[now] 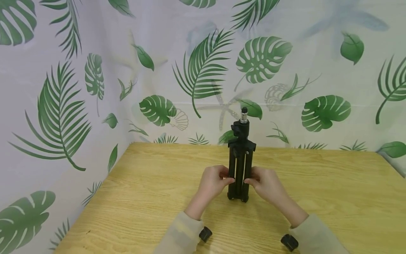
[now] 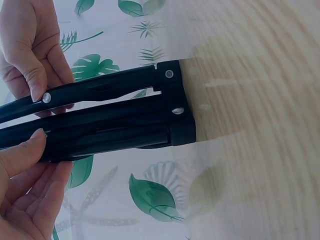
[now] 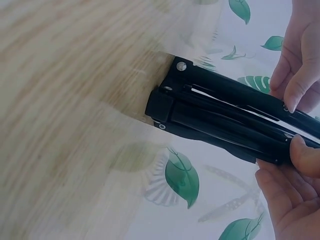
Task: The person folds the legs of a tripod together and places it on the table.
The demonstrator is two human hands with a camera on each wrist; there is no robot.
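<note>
A folded black tripod stand (image 1: 240, 165) stands upright on the table, a silver stud with a black tip (image 1: 244, 115) at its top. My left hand (image 1: 214, 180) pinches one leg from the left, thumb in front, fingers curled behind. From the right, my right hand (image 1: 265, 181) pinches another leg the same way at about the same height. In the left wrist view, the lower hand (image 2: 32, 185) is my left, its thumb lying along the leg. Rivets show at the black bottom joint (image 3: 172, 92) in the right wrist view, close over the wood.
The wood-grain table (image 1: 152, 176) reaches back to a leaf-printed cloth backdrop (image 1: 209, 84), which also covers the left side. Small black pieces sit by my cuffs, one by the left sleeve (image 1: 179, 234) and one by the right sleeve (image 1: 318, 236).
</note>
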